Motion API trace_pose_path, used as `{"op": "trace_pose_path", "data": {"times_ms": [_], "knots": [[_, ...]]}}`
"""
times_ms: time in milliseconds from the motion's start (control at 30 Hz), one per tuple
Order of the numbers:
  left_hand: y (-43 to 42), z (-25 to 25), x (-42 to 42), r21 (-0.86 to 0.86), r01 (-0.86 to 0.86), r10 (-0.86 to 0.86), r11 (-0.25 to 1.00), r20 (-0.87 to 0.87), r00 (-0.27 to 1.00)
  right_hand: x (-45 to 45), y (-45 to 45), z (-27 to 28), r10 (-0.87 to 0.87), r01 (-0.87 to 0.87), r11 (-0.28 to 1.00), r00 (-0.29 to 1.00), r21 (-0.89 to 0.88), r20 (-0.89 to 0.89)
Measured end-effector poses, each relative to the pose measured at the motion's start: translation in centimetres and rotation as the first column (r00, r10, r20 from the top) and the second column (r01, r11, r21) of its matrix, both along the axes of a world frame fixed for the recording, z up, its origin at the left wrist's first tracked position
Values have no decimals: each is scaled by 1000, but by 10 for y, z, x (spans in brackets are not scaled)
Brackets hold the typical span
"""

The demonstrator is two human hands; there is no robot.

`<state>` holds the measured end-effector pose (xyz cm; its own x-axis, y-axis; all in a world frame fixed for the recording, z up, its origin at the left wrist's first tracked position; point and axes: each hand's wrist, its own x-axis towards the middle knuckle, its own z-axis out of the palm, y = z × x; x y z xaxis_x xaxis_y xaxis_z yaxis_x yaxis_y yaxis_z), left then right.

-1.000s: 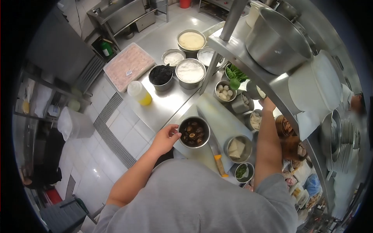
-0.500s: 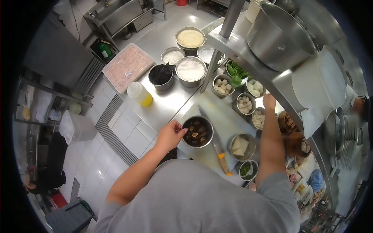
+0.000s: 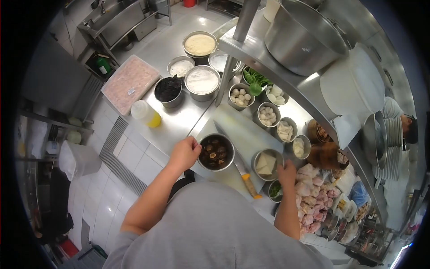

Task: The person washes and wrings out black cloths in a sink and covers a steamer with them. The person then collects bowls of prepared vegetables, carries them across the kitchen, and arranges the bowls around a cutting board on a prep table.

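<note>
My left hand point(image 3: 185, 154) has its fingers curled at the left rim of a steel bowl point(image 3: 232, 158) of dark mushrooms point(image 3: 214, 154) in liquid. At the right rim of another steel bowl point(image 3: 256, 173), holding pale triangular slices point(image 3: 266, 164), is my right hand point(image 3: 287, 173); its fingers are blurred. Between the two bowls a knife point(image 3: 245, 175) with a yellow-and-brown handle lies on a white cutting board point(image 3: 244, 123). A small bowl of chopped greens point(image 3: 275, 190) sits just below the right hand, partly covered by it.
Several bowls hold white balls point(image 3: 240, 96), pale pieces point(image 3: 285, 130) and leafy greens point(image 3: 256, 80). Left stand a squeeze bottle point(image 3: 145, 114), a tub of pink meat point(image 3: 130, 83), and bowls of powder point(image 3: 202, 80) and black food point(image 3: 169, 89). A steel shelf point(image 3: 277, 62) overhangs the right; raw meat point(image 3: 309, 193) lies below.
My right hand has come back from the far bowls to the rim of the bowl of pale slices. My left hand stays at the mushroom bowl. The view has shifted slightly.
</note>
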<state>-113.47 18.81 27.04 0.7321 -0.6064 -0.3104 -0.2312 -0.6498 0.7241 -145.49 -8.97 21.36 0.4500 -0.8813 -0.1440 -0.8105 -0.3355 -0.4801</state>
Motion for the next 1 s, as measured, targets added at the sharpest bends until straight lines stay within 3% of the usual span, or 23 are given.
{"op": "trace_pose_path", "data": {"times_ms": [67, 133, 167, 200, 267, 300, 367, 433, 500, 633, 700, 733, 767, 800, 833, 867, 933, 967, 1000], "knots": [[1, 3, 1, 32, 34, -34, 999, 24, 999, 0, -3, 2, -29, 29, 1000, 1000, -4, -2], [4, 3, 3, 44, 64, -67, 997, 50, 997, -4, -22, 2, 88, -90, 987, 996, -131, -27], [5, 3, 5, 53, 94, -98, 994, 75, 992, -4, -33, 9, 93, -96, 987, 995, -127, -24], [7, 5, 6, 57, 86, -91, 995, 76, 993, -3, -47, 22, 64, -60, 997, 994, -49, 86], [10, 10, 11, -37, -28, 18, 999, -253, 967, -10, -94, 25, 40, -56, 997, 958, 49, 285], [14, 13, 13, -34, -40, 30, 999, -250, 968, -12, -119, 18, 49, -80, 995, 926, 66, 374], [23, 17, 17, -160, -154, 77, 975, -405, 911, 12, -133, 60, -111, 26, 982, 878, 185, 467], [34, 28, 19, -202, -218, 114, 955, -431, 895, 21, -176, 55, -89, 93, 996, 948, 4, 306], [47, 49, 19, -273, -309, 158, 911, -459, 874, 26, -255, -6, -307, 295, 948, 751, 119, 584], [74, 69, 17, -369, -404, 225, 837, -441, 869, 73, -251, 7, -315, 266, 948, 707, 175, 633], [89, 68, 16, -377, -415, 248, 828, -417, 874, 84, -268, -27, -622, 335, 783, 428, 524, 656], [95, 67, 14, -382, -417, 263, 825, -394, 881, 78, -290, -59, -617, 325, 787, 433, 525, 656], [99, 66, 12, -381, -425, 273, 821, -392, 878, 66, -320, -97, -468, 253, 881, 593, 400, 656], [102, 63, 11, -373, -456, 295, 808, -414, 861, 78, -297, -77, -298, 153, 949, 725, 276, 621], [106, 63, 9, -363, -486, 315, 795, -436, 843, 88, -273, -53, -571, 266, 808, 573, 526, 587], [108, 64, 7, -358, -490, 322, 795, -436, 840, 89, -271, -53, -572, 263, 806, 577, 531, 582], [107, 67, 6, -344, -535, 336, 772, -494, 802, 76, -293, -71, -399, 284, 883, 874, 373, 278], [108, 67, 7, -343, -528, 332, 777, -490, 806, 68, -310, -103, -21, 108, 943, 963, -315, 269], [110, 64, 9, -356, -507, 297, 785, -502, 812, 75, -286, -80, -29, 118, 942, 962, -315, 272]]}}
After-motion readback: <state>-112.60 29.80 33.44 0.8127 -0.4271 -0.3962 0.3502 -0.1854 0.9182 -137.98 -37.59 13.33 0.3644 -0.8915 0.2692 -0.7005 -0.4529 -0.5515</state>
